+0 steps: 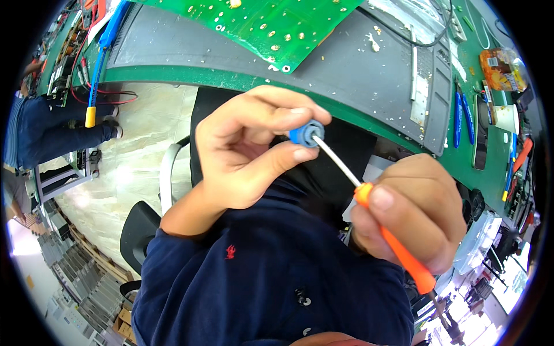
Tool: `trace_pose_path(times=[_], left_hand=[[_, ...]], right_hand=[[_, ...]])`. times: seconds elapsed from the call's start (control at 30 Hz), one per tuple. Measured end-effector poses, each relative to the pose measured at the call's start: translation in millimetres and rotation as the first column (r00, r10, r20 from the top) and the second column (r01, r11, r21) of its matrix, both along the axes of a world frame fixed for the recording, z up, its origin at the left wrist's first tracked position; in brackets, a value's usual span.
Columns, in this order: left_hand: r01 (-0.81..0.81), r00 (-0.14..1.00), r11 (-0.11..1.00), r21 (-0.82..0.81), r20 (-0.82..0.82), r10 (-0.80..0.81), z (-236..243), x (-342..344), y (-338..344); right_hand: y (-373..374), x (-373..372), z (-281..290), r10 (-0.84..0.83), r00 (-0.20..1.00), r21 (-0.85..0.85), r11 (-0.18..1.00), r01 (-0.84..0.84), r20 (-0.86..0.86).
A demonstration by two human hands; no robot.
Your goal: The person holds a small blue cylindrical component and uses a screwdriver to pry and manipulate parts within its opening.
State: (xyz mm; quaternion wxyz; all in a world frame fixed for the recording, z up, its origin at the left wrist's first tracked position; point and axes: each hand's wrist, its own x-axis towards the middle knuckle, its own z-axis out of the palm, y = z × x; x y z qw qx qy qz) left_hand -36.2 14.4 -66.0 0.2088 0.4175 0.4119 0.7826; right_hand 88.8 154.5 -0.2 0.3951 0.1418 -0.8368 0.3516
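Observation:
Between the thumb and fingers of my left hand [242, 144] is a small round blue-and-grey plastic part [306, 134], its hollow end turned to the right. My right hand [412, 210] is closed around the orange handle of a screwdriver [404, 254]. The metal shaft slants up to the left, and its tip is at the opening of the blue part; how deep it sits inside cannot be seen. Both hands are in front of my dark shirt, just off the bench edge. A large green circuit board [259, 26] lies on the grey mat beyond them.
The grey bench mat [358, 75] carries small scraps. To the right are blue-handled tweezers or pliers [460, 118], an orange-labelled package [502, 69] and a white cup [506, 118]. A blue tool with a yellow end [91, 109] overhangs the left edge. Another person's legs [63, 130] show at left.

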Motion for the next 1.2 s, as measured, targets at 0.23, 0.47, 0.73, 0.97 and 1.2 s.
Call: trace_pose_path(times=[0.23,0.47,0.73,0.97,1.2], left_hand=[[-0.192,0.967,0.980,-0.051,-0.182,0.180,6.7,1.3,-9.9],[-0.318,0.893,0.943,-0.094,-0.364,0.265,28.1,-0.9,-23.5],[-0.238,0.858,0.967,-0.092,-0.486,0.165,41.2,-9.6,-21.9],[-0.185,0.870,0.976,-0.119,-0.482,0.106,46.3,-16.2,-23.4],[-0.012,0.939,0.993,-0.119,-0.343,-0.030,44.2,-25.4,-25.8]], right_hand=[[1.3,-5.1,-1.9,0.067,0.998,-0.054,0.996,-0.068,-0.017],[4.8,-15.5,-9.6,0.188,0.977,-0.229,0.951,-0.206,-0.098],[4.5,-8.8,-5.9,0.241,0.968,-0.358,0.901,-0.247,-0.064],[1.2,-6.6,-2.6,0.261,0.964,-0.365,0.894,-0.260,-0.046],[1.4,-10.7,-2.4,0.302,0.953,-0.291,0.909,-0.299,-0.034]])
